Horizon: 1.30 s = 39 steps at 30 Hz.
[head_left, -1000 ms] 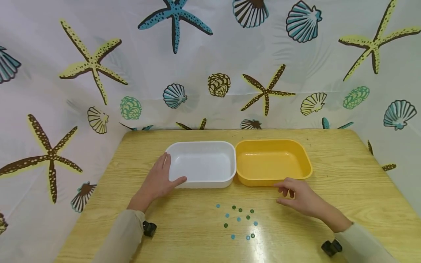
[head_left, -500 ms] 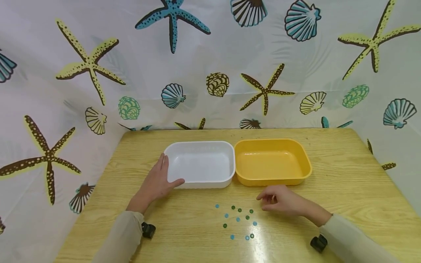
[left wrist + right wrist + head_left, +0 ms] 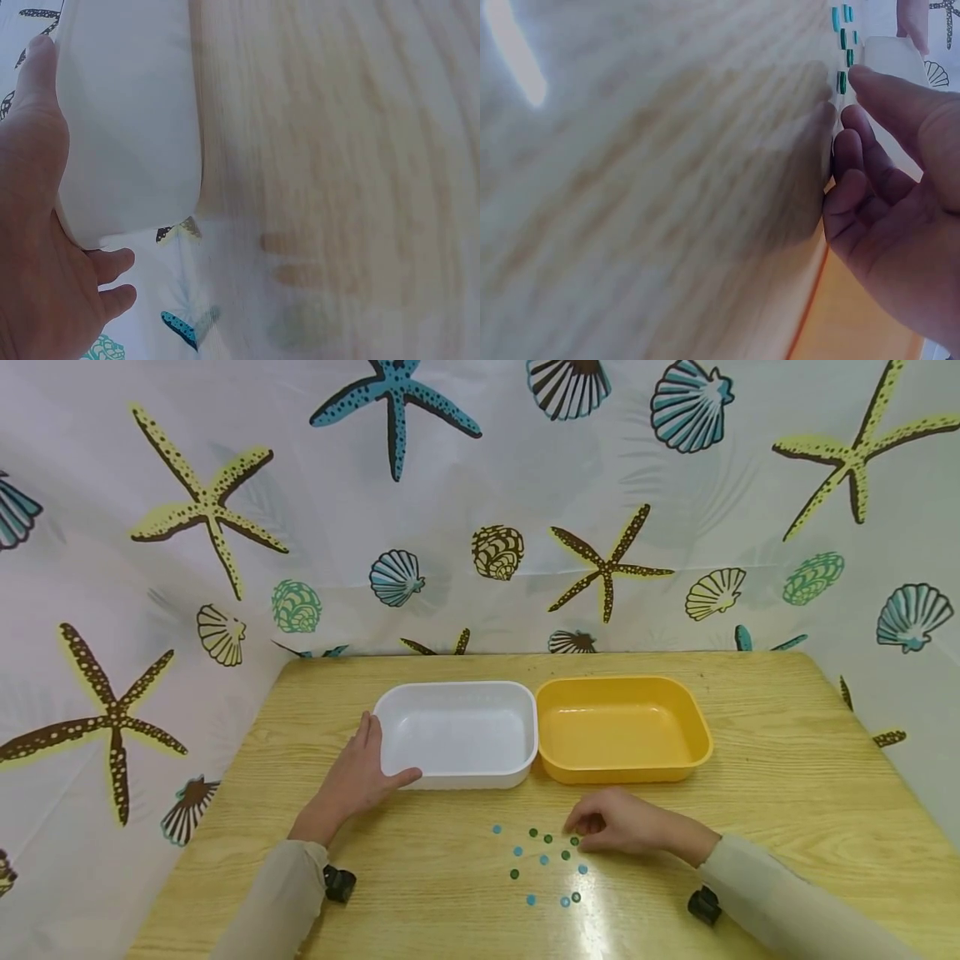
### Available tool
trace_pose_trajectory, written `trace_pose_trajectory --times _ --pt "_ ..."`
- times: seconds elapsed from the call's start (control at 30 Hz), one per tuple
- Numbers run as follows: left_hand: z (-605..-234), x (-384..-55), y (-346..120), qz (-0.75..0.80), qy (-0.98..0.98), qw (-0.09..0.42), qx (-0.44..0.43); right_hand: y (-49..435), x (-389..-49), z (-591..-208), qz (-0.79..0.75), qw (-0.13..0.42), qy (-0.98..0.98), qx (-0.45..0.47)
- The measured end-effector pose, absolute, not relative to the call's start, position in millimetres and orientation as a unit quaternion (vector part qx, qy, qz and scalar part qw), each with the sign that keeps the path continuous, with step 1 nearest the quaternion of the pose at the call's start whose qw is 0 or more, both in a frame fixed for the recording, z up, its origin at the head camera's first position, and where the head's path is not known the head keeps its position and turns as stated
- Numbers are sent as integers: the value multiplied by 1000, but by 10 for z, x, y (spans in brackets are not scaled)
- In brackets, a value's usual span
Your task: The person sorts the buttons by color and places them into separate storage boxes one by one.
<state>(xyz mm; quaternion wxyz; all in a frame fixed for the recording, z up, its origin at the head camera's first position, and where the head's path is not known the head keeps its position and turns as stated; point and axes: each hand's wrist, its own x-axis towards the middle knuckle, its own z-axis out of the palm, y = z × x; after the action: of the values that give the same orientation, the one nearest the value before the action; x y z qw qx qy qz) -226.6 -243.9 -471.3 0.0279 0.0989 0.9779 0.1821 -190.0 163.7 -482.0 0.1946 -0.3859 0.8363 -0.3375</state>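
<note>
My left hand (image 3: 352, 781) rests on the near left corner of a white plastic tray (image 3: 457, 775), thumb along the front rim and fingers against the left side. In the left wrist view the tray (image 3: 127, 120) shows its outer wall beside the thumb. My right hand (image 3: 626, 822) is low over the table at the scattered small discs. Its thumb and index finger are bent and apart, right at a green disc (image 3: 574, 842). The other fingers are curled inward, as the right wrist view shows. Several green discs (image 3: 566, 856) and blue discs (image 3: 544, 860) lie flat around there.
A yellow tray (image 3: 626, 775) stands against the white tray's right side, behind my right hand. Both are on a wooden table (image 3: 787, 760). A cloth printed with starfish and shells (image 3: 450, 510) surrounds the table's back and sides.
My right hand has moved left and toward me, from the yellow tray's front rim to the discs. My left hand stays at the white tray.
</note>
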Motion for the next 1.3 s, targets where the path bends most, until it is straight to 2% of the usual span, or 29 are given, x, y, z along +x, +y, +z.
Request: trace_pose_trajectory --times 1.3 --pt "-4694 -2293 -2430 186 977 52 92 1622 -1954 -4841 -325 213 840 -378"
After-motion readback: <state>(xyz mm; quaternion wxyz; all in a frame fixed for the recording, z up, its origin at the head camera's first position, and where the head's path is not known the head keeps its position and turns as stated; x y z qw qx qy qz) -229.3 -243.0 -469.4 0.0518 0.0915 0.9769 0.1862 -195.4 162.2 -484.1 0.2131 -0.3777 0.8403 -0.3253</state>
